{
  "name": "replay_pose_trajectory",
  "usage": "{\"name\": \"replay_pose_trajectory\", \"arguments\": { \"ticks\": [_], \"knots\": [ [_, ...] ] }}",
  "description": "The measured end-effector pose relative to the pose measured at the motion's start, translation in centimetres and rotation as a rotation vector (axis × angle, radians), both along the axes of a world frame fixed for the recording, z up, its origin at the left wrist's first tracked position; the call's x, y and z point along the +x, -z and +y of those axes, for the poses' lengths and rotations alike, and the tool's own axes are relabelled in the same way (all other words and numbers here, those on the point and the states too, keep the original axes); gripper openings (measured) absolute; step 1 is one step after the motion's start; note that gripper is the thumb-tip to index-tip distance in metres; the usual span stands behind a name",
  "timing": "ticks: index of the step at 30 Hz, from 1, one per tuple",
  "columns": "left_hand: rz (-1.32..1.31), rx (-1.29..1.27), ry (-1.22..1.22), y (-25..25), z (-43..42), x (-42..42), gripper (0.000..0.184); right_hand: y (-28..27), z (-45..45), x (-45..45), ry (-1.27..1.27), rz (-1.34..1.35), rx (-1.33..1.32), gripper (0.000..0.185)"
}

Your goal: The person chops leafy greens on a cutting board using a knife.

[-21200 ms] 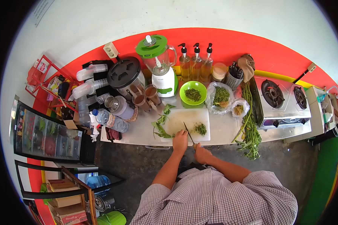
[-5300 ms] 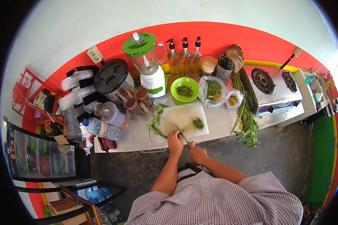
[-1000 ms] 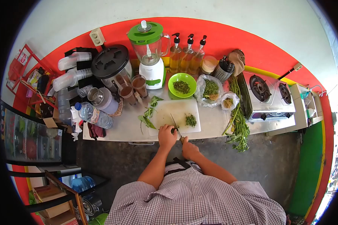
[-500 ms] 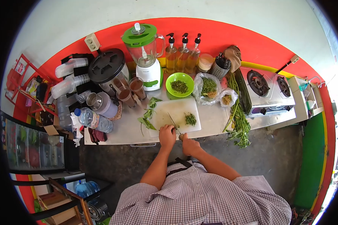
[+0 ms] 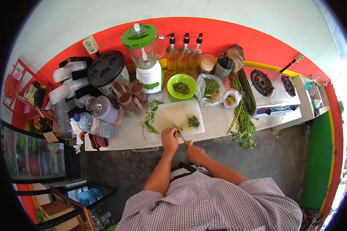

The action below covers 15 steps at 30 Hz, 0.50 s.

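Observation:
My left hand [image 5: 169, 139] is closed at the front edge of the white cutting board [image 5: 181, 109], beside the knife blade; what its curled fingers hold is too small to make out. In my right hand [image 5: 195, 152] is the handle of a knife [image 5: 177, 128], its blade slanting up and left over the board. Chopped greens [image 5: 193, 121] form a small pile on the board's right part. Leafy stems [image 5: 149, 120] lie along its left side. Behind the board stands a green bowl [image 5: 181, 87] with chopped greens inside.
Behind are a blender [image 5: 149, 73], pump bottles [image 5: 184, 56] and bagged greens [image 5: 211, 89]. Long stems [image 5: 244, 131] hang over the counter edge near the gas stove [image 5: 272, 90]. Cups [image 5: 126, 98] and a water bottle [image 5: 92, 125] stand left.
Since the earliest frame, the view has shifted, and the counter items appear farther left. Both hands remain near the board's front edge, the right still holding the knife. The chopped pile remains on the right.

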<state>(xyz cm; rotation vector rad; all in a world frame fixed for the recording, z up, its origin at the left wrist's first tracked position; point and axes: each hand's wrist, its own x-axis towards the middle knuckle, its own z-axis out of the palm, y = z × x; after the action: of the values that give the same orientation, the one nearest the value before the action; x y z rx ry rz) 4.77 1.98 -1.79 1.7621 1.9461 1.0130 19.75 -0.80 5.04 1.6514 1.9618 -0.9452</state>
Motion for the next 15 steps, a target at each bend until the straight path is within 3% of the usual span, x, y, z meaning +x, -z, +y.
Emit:
{"name": "replay_pose_trajectory", "arguments": {
  "ticks": [6,8,15],
  "knots": [
    [0.032,0.078,-0.043,0.3,-0.4,0.4,0.009,-2.3,1.3,-0.6,-0.041,-0.021,-0.040,0.071],
    [-0.002,0.084,-0.047,0.2,-0.4,0.4,0.009,-0.2,0.4,-0.3,-0.023,-0.008,-0.022,0.072],
    [-0.060,0.077,-0.011,0.1,-0.4,-0.1,0.011,-1.2,1.4,0.0,-0.039,0.004,-0.059,0.071]
  ]
}}
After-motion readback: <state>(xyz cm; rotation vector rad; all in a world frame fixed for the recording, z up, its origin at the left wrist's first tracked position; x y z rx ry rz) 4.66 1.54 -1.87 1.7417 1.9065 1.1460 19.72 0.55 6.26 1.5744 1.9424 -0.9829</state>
